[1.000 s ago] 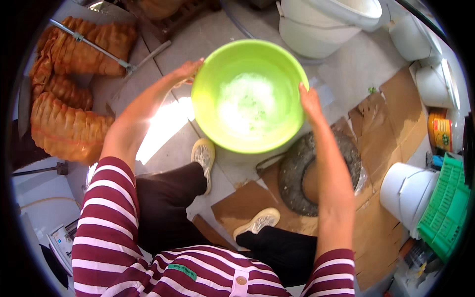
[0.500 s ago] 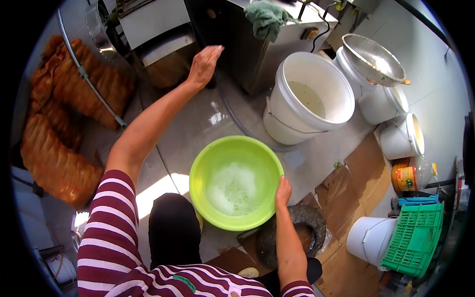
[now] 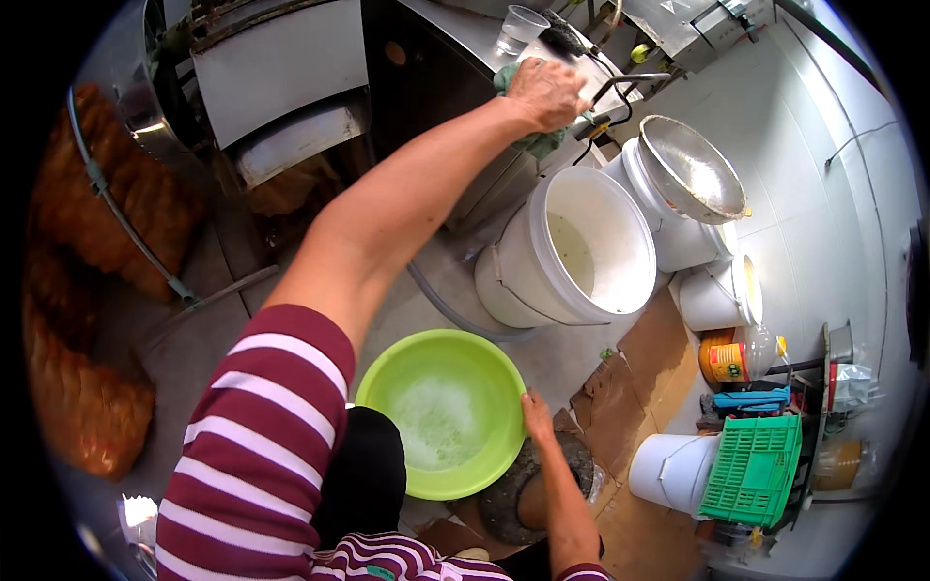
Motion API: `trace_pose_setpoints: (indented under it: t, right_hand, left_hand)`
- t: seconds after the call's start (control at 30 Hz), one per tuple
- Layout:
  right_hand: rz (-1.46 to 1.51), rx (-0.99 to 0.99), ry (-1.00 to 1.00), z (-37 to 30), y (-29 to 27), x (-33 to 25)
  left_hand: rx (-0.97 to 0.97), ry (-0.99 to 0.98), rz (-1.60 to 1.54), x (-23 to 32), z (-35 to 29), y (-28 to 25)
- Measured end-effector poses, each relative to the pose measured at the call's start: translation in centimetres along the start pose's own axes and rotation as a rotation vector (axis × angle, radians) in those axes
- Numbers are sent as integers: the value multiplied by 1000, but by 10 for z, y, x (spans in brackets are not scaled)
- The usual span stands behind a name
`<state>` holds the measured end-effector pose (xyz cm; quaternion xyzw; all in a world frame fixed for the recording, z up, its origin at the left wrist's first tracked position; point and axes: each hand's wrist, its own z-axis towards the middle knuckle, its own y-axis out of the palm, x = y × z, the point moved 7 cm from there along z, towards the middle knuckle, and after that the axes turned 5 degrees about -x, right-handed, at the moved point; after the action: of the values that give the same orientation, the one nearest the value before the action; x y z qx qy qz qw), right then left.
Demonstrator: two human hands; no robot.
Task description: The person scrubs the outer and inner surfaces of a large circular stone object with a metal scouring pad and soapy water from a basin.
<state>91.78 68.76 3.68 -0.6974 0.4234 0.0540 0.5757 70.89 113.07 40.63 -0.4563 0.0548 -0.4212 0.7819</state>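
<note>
My left arm reaches across to the metal counter at the upper middle. There my left hand (image 3: 544, 94) is closed over a green cloth (image 3: 542, 145), which shows below the hand and to its left. Nearer me, my right hand (image 3: 538, 416) grips the right rim of a lime-green basin (image 3: 496, 387). Foamy, whitish water (image 3: 436, 416) lies in the basin. A dark ring-shaped object (image 3: 513, 528) sits on the floor, partly hidden by the basin and my right forearm.
A large white bucket (image 3: 499, 261) with liquid stands beyond the basin. A metal strainer (image 3: 693, 165) rests on other white buckets at the right. Flattened cardboard (image 3: 630, 373), an oil bottle (image 3: 725, 360) and a green crate (image 3: 751, 470) lie nearby. Orange sacks (image 3: 87, 378) are at the left.
My left hand has moved up and right from the air onto the cloth at the counter. The view has shifted. My right hand stays on the basin's rim.
</note>
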Motion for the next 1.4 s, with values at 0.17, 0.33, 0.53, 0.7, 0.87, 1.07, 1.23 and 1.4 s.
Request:
trace_pose_setpoints:
  t: [0.17, 0.33, 0.53, 0.7, 0.87, 1.07, 1.23, 1.4]
  right_hand:
    - [109, 124, -366, 24, -107, -243]
    - [-3, 357, -900, 72, -200, -458]
    - [195, 190, -742, 227, -237, -549]
    - [110, 128, -557, 322, -220, -573]
    - [-186, 192, -660, 382, -208, -586]
    - [-589, 104, -482, 424, -198, -588]
    - [95, 31, -486, 389, -196, -577]
    - [468, 74, -716, 316, -264, -583]
  left_hand:
    - [113, -40, 140, -21, -17, 18]
    - [250, -61, 90, -24, -20, 13]
    - [296, -90, 2, -16, -17, 9]
    - [311, -105, -18, -19, -19, 10]
    - [319, -111, -52, -22, -21, 9]
    - [318, -119, -103, -22, -23, 10]
    - [348, -122, -49, -25, -23, 15]
    - [268, -103, -42, -18, -17, 11]
